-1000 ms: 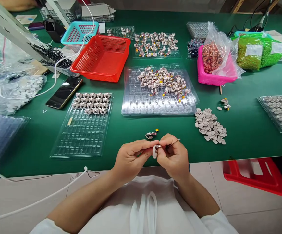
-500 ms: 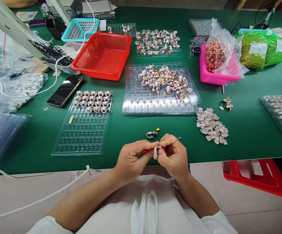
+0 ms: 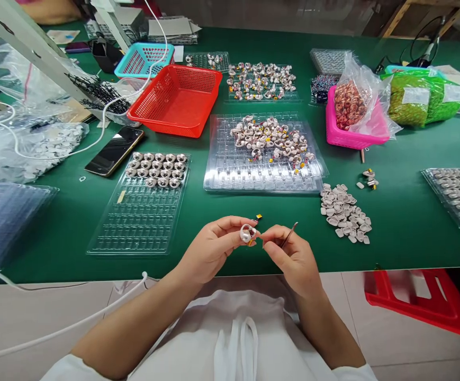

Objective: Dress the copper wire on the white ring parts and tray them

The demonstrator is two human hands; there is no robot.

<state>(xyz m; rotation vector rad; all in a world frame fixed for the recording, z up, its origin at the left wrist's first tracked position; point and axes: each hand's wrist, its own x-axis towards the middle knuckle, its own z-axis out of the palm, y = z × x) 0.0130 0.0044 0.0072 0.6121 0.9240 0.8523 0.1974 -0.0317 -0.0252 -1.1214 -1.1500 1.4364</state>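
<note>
My left hand (image 3: 209, 246) pinches a small whitish ring-shaped housing (image 3: 246, 233) between thumb and fingers, with dark and yellow bits showing at its right side. Close by on the right, my right hand (image 3: 293, 256) has its thumb and forefinger near the ring. A thin dark metal tool with a bent tip (image 3: 290, 233) is held in that hand and points up and away; its exact kind is unclear. Just behind the left fingertips a yellow-tabbed piece (image 3: 259, 216) lies on the green table, mostly covered by the hand.
Left stands a clear tray (image 3: 142, 222) with rows of housings. Ahead, stacked trays (image 3: 230, 180) bear a heap of wired ring parts. To the right lies a pile of grey-white caps (image 3: 344, 211). Behind are a red basket (image 3: 190, 100), a phone (image 3: 114, 152) and a pink basket (image 3: 357, 138).
My hands have moved slightly apart. The ring-shaped housing has turned so its round opening shows, and it sits in the left fingers alone. The whole view has shifted a little.
</note>
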